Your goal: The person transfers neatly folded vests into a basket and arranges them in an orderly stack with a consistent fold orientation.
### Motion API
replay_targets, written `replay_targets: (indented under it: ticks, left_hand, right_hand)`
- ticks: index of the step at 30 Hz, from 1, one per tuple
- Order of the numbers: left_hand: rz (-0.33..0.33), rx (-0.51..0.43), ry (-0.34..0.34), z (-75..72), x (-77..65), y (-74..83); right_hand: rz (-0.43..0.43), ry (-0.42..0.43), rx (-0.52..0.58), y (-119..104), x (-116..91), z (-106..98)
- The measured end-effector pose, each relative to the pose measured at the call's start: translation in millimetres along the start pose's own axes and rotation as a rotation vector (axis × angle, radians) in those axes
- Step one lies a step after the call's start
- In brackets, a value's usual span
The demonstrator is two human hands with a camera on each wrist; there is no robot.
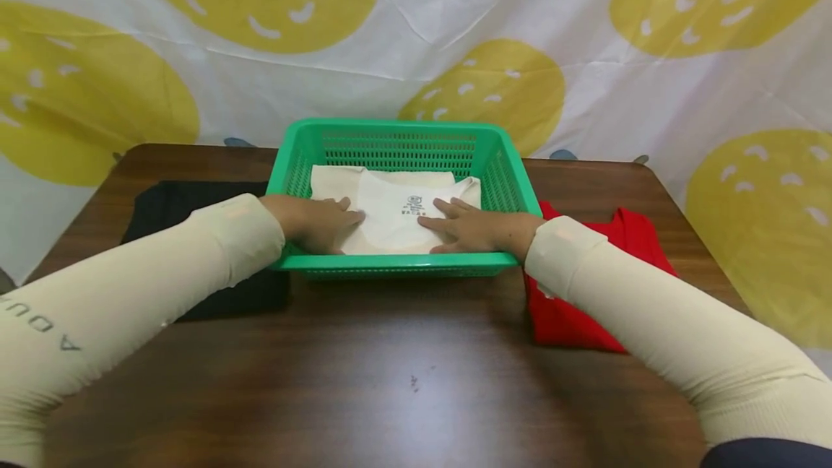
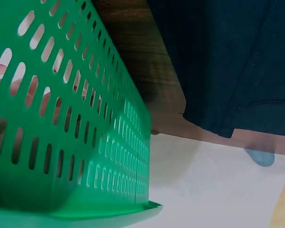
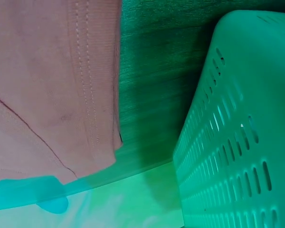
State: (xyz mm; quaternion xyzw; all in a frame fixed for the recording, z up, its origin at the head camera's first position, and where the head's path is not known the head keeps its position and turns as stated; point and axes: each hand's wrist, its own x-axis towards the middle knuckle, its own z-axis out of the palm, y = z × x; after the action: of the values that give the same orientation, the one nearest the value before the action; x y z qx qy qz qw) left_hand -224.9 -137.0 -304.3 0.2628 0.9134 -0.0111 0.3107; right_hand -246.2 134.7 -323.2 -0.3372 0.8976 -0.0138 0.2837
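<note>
A folded white shirt [image 1: 393, 215] with small dark print lies on cream cloth [image 1: 334, 180] inside a green plastic basket [image 1: 403, 261]. My left hand [image 1: 318, 222] reaches over the basket's left side and rests on the left part of the folded cloth, fingers extended. From the right, my right hand [image 1: 477, 228] lies on the shirt beside the print, its fingers spread. The slotted basket wall [image 2: 71, 95] hides most of the left hand in the left wrist view. In the right wrist view, the basket's outer wall [image 3: 242, 133] shows, but the hand does not.
Folded dark cloth [image 1: 188, 197] lies on the wooden table [image 1: 403, 360] left of the basket. A folded red garment [image 1: 572, 316] lies to the right, partly under my right forearm. Behind the table hangs a white curtain [image 1: 312, 92] with yellow shapes.
</note>
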Motion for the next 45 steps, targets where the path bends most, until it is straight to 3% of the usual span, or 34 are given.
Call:
replay_targets:
  ticks: [3, 6, 9, 13, 16, 18, 20, 22, 24, 28, 31, 36, 45]
  left_hand:
    - [0.039, -0.008, 0.052, -0.3, 0.5, -1.7]
    - [0.081, -0.071, 0.147, -4.2, -2.7, -6.2]
    - [0.115, -0.157, 0.300, -14.1, -16.0, -10.7]
    - [0.157, -0.264, 0.566, -30.7, -47.5, -19.2]
    - [0.136, -0.335, 0.779, -35.5, -70.8, -30.6]
    - [0.085, -0.393, 0.897, -32.7, -81.8, -41.1]
    - [0.011, -0.434, 0.966, -24.4, -88.6, -54.3]
    - [-0.054, -0.456, 0.964, -12.7, -91.6, -70.1]
    - [-0.120, -0.448, 0.900, 0.9, -91.9, -87.0]
    - [-0.216, -0.396, 0.701, 30.0, -88.6, -118.6]
    - [-0.251, -0.358, 0.575, 49.5, -83.9, -135.3]
    - [-0.254, -0.312, 0.462, 69.6, -75.2, -150.9]
    - [-0.307, -0.211, 0.373, 83.4, -65.1, -158.9]
  right_hand:
    - [-0.003, 0.006, 0.008, 0, -1, 0]
    - [-0.001, 0.006, 0.006, 0, 1, 0]
    - [-0.003, 0.000, 0.003, -1, 3, -1]
    - [-0.010, 0.003, 0.011, -1, 2, -2]
    - [-0.005, 0.011, 0.015, -1, 0, -4]
    - [0.001, 0.013, 0.015, 0, 0, -4]
    - [0.005, 0.009, 0.013, 1, 0, -3]
    - [0.003, 0.004, 0.014, 2, -1, -2]
    - [0.002, 0.004, 0.021, 2, -1, -2]
    - [-0.007, 0.015, 0.036, 1, -4, -3]
    - [-0.009, 0.014, 0.040, 1, -4, -3]
    - [-0.003, 0.007, 0.037, 0, -3, -2]
    - [0.013, 0.022, 0.054, 2, -2, -3]
